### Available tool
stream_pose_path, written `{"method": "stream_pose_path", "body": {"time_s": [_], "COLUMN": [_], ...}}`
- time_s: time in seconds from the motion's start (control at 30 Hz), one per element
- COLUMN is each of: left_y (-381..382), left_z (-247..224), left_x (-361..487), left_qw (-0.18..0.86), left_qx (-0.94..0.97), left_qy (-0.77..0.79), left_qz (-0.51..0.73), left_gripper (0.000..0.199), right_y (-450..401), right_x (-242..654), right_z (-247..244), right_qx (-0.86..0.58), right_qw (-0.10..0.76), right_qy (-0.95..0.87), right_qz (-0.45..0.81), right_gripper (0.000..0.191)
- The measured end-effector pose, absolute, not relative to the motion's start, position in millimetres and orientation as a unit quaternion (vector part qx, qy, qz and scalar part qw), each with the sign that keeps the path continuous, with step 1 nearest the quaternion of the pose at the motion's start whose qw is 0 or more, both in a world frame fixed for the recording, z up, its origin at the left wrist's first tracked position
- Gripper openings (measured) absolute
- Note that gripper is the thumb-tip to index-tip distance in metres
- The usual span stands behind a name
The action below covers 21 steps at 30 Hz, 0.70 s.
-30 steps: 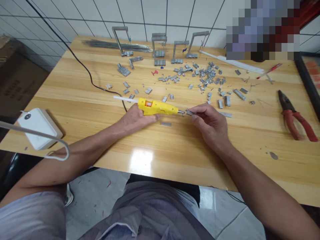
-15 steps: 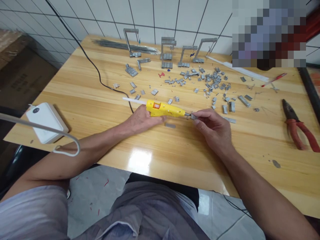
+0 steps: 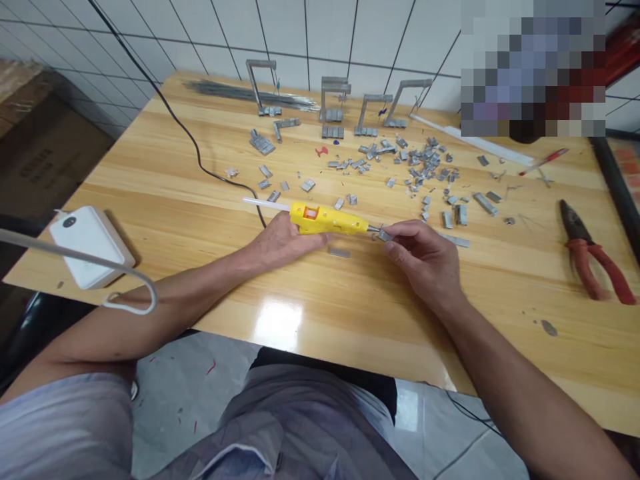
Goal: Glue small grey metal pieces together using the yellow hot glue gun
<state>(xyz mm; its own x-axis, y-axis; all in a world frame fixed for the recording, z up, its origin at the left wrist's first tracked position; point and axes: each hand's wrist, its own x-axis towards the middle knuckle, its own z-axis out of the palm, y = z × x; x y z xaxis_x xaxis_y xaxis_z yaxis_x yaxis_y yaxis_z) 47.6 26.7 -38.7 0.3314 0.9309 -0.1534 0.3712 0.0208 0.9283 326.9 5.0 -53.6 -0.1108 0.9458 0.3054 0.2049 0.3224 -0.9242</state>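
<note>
My left hand [image 3: 289, 241] is closed round the grip of a yellow hot glue gun [image 3: 330, 219], which lies level with its nozzle pointing right. A clear glue stick [image 3: 266, 203] sticks out of its back end. Between the thumb and fingers of my right hand [image 3: 425, 257] is a small grey metal piece [image 3: 385, 235], held at the nozzle's tip. Whether the tip touches the piece is too small to tell. A flat grey strip [image 3: 339, 253] lies on the table below the gun.
Behind the gun lie many small grey pieces [image 3: 425, 160] and several upright grey frames [image 3: 367, 113]. Red-handled pliers [image 3: 590, 257] rest at the right, a white power bank [image 3: 93, 247] at the left. A black cord [image 3: 197, 150] crosses the wooden table [image 3: 350, 320].
Both hands keep their hold, with the nozzle still at the grey metal piece. The piece looks slightly tilted compared with before; the whole view has shifted a little.
</note>
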Motion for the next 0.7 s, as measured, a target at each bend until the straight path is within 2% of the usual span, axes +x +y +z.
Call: {"method": "stream_pose_path", "body": {"time_s": [0.7], "left_y": [25.1], "left_z": [-38.0], "left_x": [48.0], "left_qw": [0.494], "left_qx": [0.641], "left_qy": [0.513], "left_qz": [0.286], "left_gripper": [0.028], "right_y": [5.2], "right_x": [327.5], "right_z": [-51.6], "right_qx": [-0.467], "right_qw": [0.480], "right_qy": [-0.649], "right_qz": [0.362], "right_gripper": [0.014]}}
